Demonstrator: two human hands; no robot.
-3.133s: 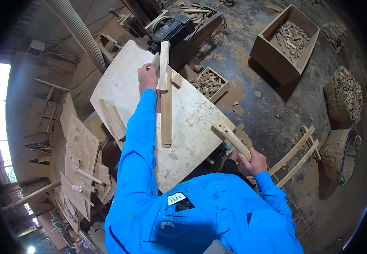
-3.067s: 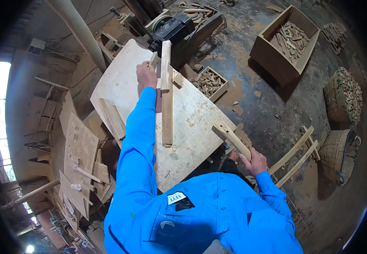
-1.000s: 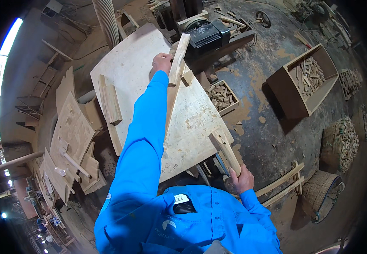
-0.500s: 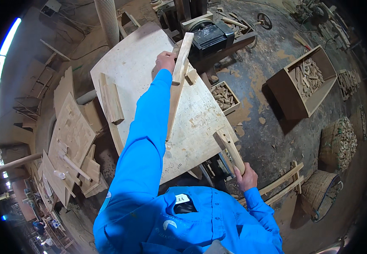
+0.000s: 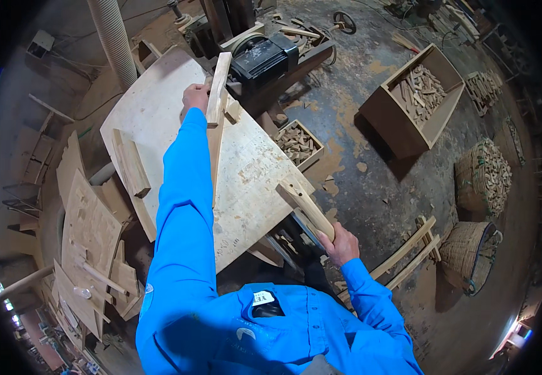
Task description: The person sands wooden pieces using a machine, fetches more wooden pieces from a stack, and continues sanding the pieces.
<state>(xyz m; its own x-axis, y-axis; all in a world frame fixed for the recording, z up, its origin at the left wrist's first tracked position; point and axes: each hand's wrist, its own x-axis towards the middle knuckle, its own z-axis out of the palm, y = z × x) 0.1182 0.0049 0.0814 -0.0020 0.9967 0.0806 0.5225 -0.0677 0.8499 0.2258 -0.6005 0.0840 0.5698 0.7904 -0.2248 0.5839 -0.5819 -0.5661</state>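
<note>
- The right hand [image 5: 344,244] grips the near end of a drilled wooden piece [image 5: 308,205], its fingers wrapped around the wood.
- That piece slants away from the hand, its far end at the right-hand corner of the pale worktop [image 5: 152,94]; whether it touches the surface, I cannot tell.
- The left hand [image 5: 197,97] is stretched far over the worktop, beside a light wooden bar [image 5: 220,87]. Its fingers are curled, but I cannot tell whether they pinch anything.
- The light bar lies over a longer, browner board [image 5: 218,150], which is partly hidden by the blue left sleeve [image 5: 183,181].
- A small wooden block [image 5: 231,111] sits just right of the bar.
- Further left on the worktop lie some wooden lengths [image 5: 131,164], side by side.
- Beyond the bar's far end is a black motor [image 5: 265,59].
- On the floor, right of the worktop, stand a small tray [image 5: 312,159] and a large wooden box [image 5: 386,119], both holding offcuts.
</note>
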